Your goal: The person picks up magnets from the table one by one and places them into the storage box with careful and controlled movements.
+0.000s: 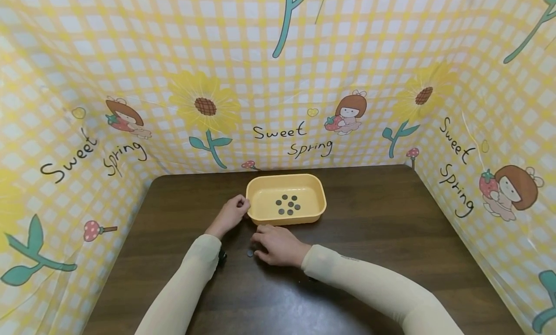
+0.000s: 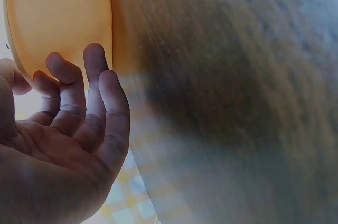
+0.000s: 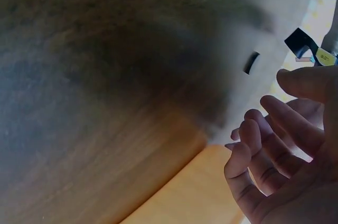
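A shallow yellow tray [image 1: 265, 220] stands toward the back of the dark table, with several small dark coins [image 1: 291, 204] lying flat on its floor. At its left end, my left hand [image 1: 231, 212] holds the rim between thumb and index finger. In the left wrist view the other fingers [image 2: 95, 60] of that hand bend loosely beside the tray's outer wall. Just in front of the tray hovers my right hand [image 1: 280, 245], palm down, its fingers loosely bent around nothing. Close to its thumb, a single coin [image 1: 249, 253] lies on the tabletop.
The dark wood table [image 1: 369, 238] runs up to a yellow checked cloth [image 1: 278, 84] that hangs behind it and along both sides. A black wrist device [image 1: 222, 258] sits at the left sleeve cuff, near the single coin.
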Tool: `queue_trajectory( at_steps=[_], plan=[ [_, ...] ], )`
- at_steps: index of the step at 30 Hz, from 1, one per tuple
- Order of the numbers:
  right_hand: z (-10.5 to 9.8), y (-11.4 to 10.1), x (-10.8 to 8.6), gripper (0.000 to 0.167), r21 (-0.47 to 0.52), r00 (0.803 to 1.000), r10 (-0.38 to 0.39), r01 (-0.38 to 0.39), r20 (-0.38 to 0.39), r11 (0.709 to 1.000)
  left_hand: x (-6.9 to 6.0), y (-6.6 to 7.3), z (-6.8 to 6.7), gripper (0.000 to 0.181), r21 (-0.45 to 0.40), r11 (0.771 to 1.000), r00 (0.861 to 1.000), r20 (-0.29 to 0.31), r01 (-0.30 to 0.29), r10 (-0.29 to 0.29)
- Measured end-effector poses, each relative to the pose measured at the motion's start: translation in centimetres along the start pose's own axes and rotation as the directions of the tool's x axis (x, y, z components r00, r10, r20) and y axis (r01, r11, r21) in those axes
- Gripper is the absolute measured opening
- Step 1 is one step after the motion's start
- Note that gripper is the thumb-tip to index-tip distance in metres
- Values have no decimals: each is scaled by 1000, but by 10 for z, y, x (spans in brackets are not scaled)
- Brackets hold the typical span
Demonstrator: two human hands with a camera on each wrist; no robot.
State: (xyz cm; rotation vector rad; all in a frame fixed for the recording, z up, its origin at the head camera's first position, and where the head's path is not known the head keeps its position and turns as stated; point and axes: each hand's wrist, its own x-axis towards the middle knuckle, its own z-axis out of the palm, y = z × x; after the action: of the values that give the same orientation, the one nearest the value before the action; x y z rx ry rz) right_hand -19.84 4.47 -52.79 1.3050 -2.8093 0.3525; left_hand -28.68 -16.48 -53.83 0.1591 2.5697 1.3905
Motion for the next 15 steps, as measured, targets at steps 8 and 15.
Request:
queue_trajectory(
  at_steps=[8,15],
  plan=[
    [10,1,5,25,-67,999,-25,27,38,997,0,1,1,27,6,1000,1000,-3,11,-11],
    [12,0,7,28,-98,998,-30,36,62,995,0,1,1,27,14,1000,1000,-9,13,-13]
  ],
)
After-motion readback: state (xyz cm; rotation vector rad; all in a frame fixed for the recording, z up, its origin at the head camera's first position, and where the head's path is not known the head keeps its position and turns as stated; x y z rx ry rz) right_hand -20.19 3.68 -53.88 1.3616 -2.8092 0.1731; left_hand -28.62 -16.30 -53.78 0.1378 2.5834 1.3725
